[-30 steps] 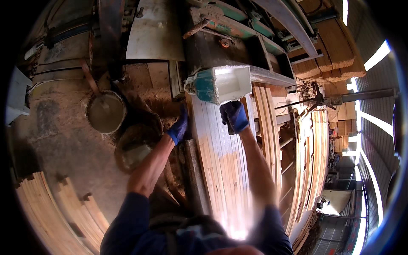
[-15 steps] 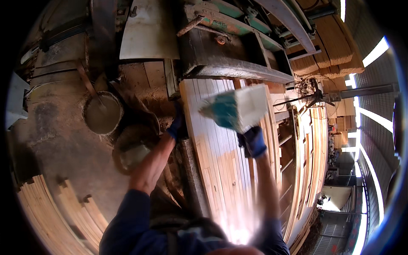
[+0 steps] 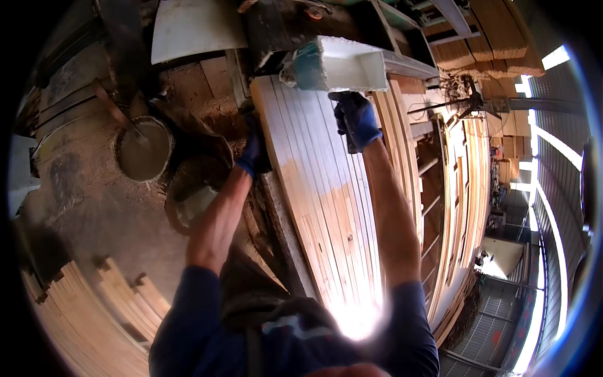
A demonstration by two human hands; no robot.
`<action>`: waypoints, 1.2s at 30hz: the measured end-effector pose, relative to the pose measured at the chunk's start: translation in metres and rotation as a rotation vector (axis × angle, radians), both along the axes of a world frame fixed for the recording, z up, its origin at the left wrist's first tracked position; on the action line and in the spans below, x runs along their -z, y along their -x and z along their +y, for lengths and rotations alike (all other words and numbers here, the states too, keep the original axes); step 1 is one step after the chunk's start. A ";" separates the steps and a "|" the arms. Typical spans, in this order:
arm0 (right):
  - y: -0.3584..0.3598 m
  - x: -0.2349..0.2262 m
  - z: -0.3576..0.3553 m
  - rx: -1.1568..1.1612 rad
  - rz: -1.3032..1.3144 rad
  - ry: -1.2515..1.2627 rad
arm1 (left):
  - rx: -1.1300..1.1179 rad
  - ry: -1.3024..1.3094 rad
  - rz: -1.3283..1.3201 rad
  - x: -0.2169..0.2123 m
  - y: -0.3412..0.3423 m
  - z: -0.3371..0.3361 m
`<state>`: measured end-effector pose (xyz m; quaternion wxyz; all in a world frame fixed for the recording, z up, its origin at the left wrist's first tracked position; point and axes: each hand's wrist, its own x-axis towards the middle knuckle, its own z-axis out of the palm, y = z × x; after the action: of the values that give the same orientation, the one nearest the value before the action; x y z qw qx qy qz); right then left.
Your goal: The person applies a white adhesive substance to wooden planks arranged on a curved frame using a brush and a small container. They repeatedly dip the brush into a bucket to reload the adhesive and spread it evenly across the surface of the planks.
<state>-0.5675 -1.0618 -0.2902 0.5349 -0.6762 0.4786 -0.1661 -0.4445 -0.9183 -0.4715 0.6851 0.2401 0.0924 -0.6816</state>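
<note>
My right hand (image 3: 357, 120), in a dark blue glove, is closed at the near edge of a white and teal plastic container (image 3: 342, 66). This box-shaped container has an open side and a crusted rim, and it hangs over the far end of a row of light wooden strips (image 3: 314, 169). A pale, wet-looking film covers the strips' far part, while their near part is bare wood. My left hand (image 3: 252, 147), also gloved, is at the strips' left edge; shadow hides its fingers.
On the left floor stand a bucket (image 3: 143, 154) of greyish liquid with a stick in it and a second bucket (image 3: 195, 201). Wooden pieces (image 3: 81, 308) lie at the lower left. A dark metal machine frame (image 3: 282, 28) borders the far end; long boards (image 3: 461, 201) are stacked at right.
My right hand has carried the container away from me, toward the strips' far end. The view has shifted, while my left hand stays by the strips' left edge.
</note>
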 end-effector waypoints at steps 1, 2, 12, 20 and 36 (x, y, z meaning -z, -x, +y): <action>-0.007 -0.002 0.010 0.036 0.013 -0.118 | 0.016 -0.045 -0.024 -0.005 -0.005 0.004; 0.001 -0.015 0.026 0.078 0.012 -0.153 | 0.076 -0.078 -0.046 -0.012 -0.002 0.007; 0.206 -0.004 0.245 -0.259 0.213 0.317 | 0.190 0.191 -0.416 -0.037 -0.033 0.056; 0.307 -0.031 0.314 -0.340 0.614 0.378 | 0.145 0.051 -0.451 -0.026 -0.031 0.051; 0.284 -0.077 0.205 -0.146 0.617 0.108 | 0.291 -0.058 -0.469 -0.035 0.009 -0.035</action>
<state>-0.8513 -0.8564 -0.2134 0.3383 -0.7547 0.5588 0.0603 -0.4537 -0.9533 -0.4362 0.5755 0.4214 -0.0846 -0.6958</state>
